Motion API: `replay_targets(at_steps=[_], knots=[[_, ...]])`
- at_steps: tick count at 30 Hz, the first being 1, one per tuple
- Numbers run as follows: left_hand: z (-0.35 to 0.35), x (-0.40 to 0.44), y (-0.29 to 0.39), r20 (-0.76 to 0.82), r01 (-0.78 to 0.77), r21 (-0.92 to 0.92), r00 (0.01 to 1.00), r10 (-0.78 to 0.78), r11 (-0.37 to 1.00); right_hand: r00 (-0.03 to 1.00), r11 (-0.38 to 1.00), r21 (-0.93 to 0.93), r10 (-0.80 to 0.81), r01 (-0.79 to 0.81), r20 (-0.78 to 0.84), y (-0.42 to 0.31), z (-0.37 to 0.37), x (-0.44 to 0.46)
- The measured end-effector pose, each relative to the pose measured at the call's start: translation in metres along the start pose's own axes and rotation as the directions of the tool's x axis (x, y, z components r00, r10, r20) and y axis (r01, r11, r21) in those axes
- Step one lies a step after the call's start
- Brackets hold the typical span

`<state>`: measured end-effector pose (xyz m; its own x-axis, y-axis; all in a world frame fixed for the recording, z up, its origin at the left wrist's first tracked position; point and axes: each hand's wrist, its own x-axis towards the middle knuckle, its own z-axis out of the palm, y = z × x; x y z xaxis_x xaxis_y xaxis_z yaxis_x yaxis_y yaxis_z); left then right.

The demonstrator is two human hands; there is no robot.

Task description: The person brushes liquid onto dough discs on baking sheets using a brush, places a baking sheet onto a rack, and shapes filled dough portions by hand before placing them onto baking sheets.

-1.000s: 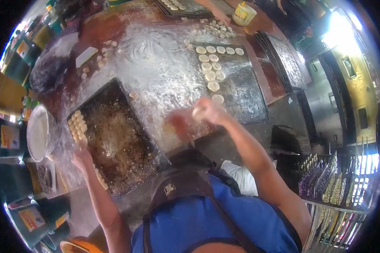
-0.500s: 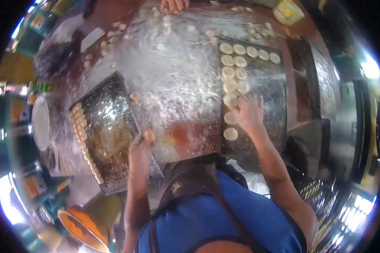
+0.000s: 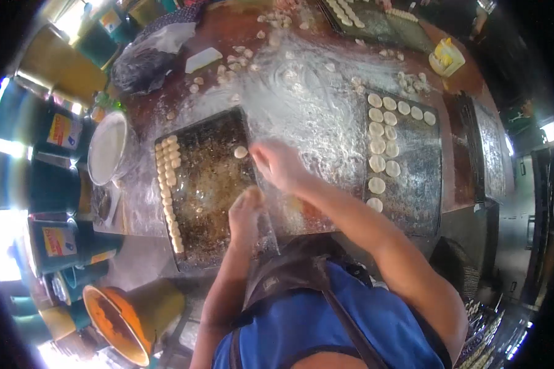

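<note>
My left hand (image 3: 245, 216) is closed over the right side of the left baking tray (image 3: 218, 184), with a pale lump of dough (image 3: 255, 196) at its fingertips. My right hand (image 3: 280, 167) is over that tray's right edge, blurred and with fingers curled; whether it holds anything is hidden. Just left of its fingertips a dough ball (image 3: 240, 152) lies on the tray. Small dough balls (image 3: 168, 161) line this tray's left side. On the right baking tray (image 3: 415, 184), flattened dough rounds (image 3: 377, 146) sit in two columns and a row along the top.
Flour covers the table (image 3: 317, 117) between the trays, with loose dough pieces (image 3: 231, 64) farther back. A white basin (image 3: 108, 147) and an orange-smeared bucket (image 3: 118, 323) stand at left. A yellow-white tub (image 3: 446, 57) and another tray (image 3: 378, 24) are at the back.
My right hand has moved left from the right tray to the left tray's edge. A dough round shows in the second column where that hand was. The view has shifted.
</note>
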<state>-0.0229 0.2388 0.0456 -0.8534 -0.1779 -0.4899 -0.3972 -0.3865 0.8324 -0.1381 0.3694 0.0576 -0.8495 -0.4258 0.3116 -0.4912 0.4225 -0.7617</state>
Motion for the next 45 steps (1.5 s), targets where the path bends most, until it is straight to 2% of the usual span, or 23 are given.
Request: replay_targets(at_steps=[2,4,9,12,15,17,18,20,21,22,23,27,30,32,34,35,36,38,39,42,43,44,45], knots=[[-0.040,0.035,-0.044,0.082,-0.121,-0.457,0.981,0.178,0.881,0.997,0.968,-0.252,0.002,0.018,0.078,-0.027,0.007,-0.035],[-0.047,0.026,-0.016,0.273,0.036,-0.221,0.962,0.026,0.975,0.996,0.967,-0.245,0.079,-0.068,0.034,-0.024,0.019,-0.055],[-0.074,-0.004,0.011,0.201,-0.002,-0.017,0.980,0.005,1.000,0.961,0.936,-0.241,0.273,-0.256,0.035,-0.039,0.027,-0.053],[-0.088,-0.019,-0.001,0.179,0.075,-0.024,0.981,-0.069,0.997,0.976,0.927,-0.323,0.214,-0.189,0.043,-0.040,0.073,-0.017],[-0.075,-0.038,0.002,0.359,0.148,0.237,0.905,-0.228,0.960,0.987,0.942,-0.297,0.160,-0.156,-0.010,-0.031,0.110,0.022],[-0.076,-0.044,-0.006,0.581,0.006,0.397,0.772,-0.256,0.918,0.991,0.764,-0.632,-0.117,0.129,0.061,0.002,0.130,0.035],[-0.080,-0.042,-0.011,0.569,0.017,0.402,0.779,-0.264,0.916,0.991,0.774,-0.620,-0.114,0.130,0.065,0.010,0.129,0.044],[-0.102,-0.036,-0.016,0.407,-0.271,0.401,0.909,0.095,0.875,0.949,0.930,-0.363,0.163,-0.056,0.271,0.012,0.129,0.056],[-0.115,-0.030,-0.006,0.268,-0.137,0.368,0.963,0.036,0.920,0.931,0.958,0.056,0.260,-0.282,0.256,-0.041,0.101,0.045],[-0.117,-0.023,0.001,0.271,-0.142,0.368,0.962,0.040,0.919,0.996,0.991,0.098,0.090,-0.092,0.024,-0.062,0.101,0.027],[-0.115,-0.013,0.008,0.242,-0.107,0.234,0.969,0.048,0.966,0.973,0.991,0.081,-0.090,0.110,-0.214,-0.076,0.102,0.008],[-0.099,0.005,0.016,0.175,0.075,-0.316,0.984,-0.019,0.946,0.983,0.911,-0.376,-0.181,0.169,0.003,-0.093,0.091,-0.056],[-0.071,-0.011,0.037,0.289,-0.056,-0.145,0.952,0.096,0.988,0.993,0.978,-0.169,0.116,-0.120,-0.035,-0.097,0.038,-0.067],[-0.055,-0.018,0.042,0.360,-0.042,-0.009,0.932,0.042,0.999,0.839,0.792,0.293,0.464,-0.536,0.283,-0.074,0.017,-0.084],[-0.033,-0.028,0.047,0.598,-0.145,0.204,0.802,-0.006,0.968,0.802,0.744,0.300,0.565,-0.597,0.194,-0.066,0.007,-0.101],[-0.023,-0.020,0.033,0.674,-0.184,0.086,0.735,0.079,0.979,0.836,0.834,0.076,0.548,-0.546,-0.002,-0.069,-0.001,-0.109],[-0.014,-0.016,0.028,0.686,-0.170,0.083,0.725,0.067,0.982,0.862,0.848,-0.170,0.477,-0.503,-0.172,-0.070,-0.008,-0.117],[0.002,-0.005,0.021,0.670,-0.435,0.391,0.739,0.074,0.811,0.841,0.837,-0.202,0.434,-0.509,-0.322,-0.070,-0.004,-0.133],[0.019,-0.020,0.036,0.557,-0.155,0.279,0.830,-0.028,0.948,0.882,0.881,-0.236,0.317,-0.410,-0.350,-0.068,-0.006,-0.137],[0.037,-0.006,-0.004,0.640,-0.210,0.290,0.768,-0.026,0.934,0.917,0.932,-0.289,0.094,-0.217,-0.387,-0.058,-0.014,-0.155],[0.042,-0.010,-0.020,0.704,-0.702,0.529,0.677,0.214,0.478,0.855,0.913,0.064,0.400,-0.403,-0.331,-0.046,-0.027,-0.157],[0.044,-0.009,-0.033,0.694,-0.686,0.546,0.692,0.199,0.481,0.743,0.735,0.388,0.648,-0.556,-0.164,-0.033,-0.037,-0.157],[0.048,-0.007,-0.040,0.764,-0.813,0.532,0.582,0.279,0.237,0.729,0.658,0.529,0.677,-0.536,-0.103,-0.003,-0.034,-0.163]])
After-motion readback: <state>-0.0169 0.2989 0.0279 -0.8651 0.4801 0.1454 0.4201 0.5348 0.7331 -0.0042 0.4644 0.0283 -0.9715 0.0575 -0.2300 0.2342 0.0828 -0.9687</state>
